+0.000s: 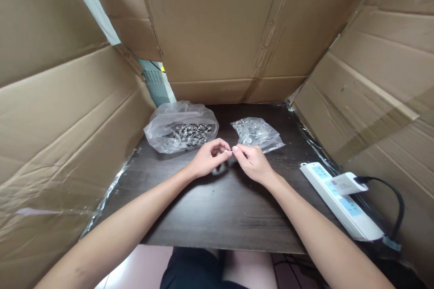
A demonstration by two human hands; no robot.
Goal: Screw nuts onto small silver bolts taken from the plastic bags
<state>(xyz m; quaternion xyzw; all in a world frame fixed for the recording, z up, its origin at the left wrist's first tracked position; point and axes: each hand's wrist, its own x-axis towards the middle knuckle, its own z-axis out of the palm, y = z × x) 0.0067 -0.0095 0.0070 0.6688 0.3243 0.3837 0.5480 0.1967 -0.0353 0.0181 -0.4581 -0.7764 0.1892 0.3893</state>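
Over the middle of the dark tabletop, my left hand [210, 158] and my right hand [252, 162] meet fingertip to fingertip. Both are closed in a pinch on a small pale piece [229, 151], mostly hidden by the fingers; its kind is too small to tell. Just beyond my left hand sits an open clear plastic bag [162, 142] with many small dark metal parts [195, 133] inside. Behind my right hand lies a flatter clear zip bag [273, 140], holding small silvery parts [252, 128] that look like screws.
Cardboard walls [217, 22] enclose the dark wooden table [203, 216] at the back and both sides. At the right edge lies a white power strip [359, 223] with a white plug adapter [347, 184] and a black cable [402, 203]. A pale green surface [158, 83] shows through a gap at the back left.
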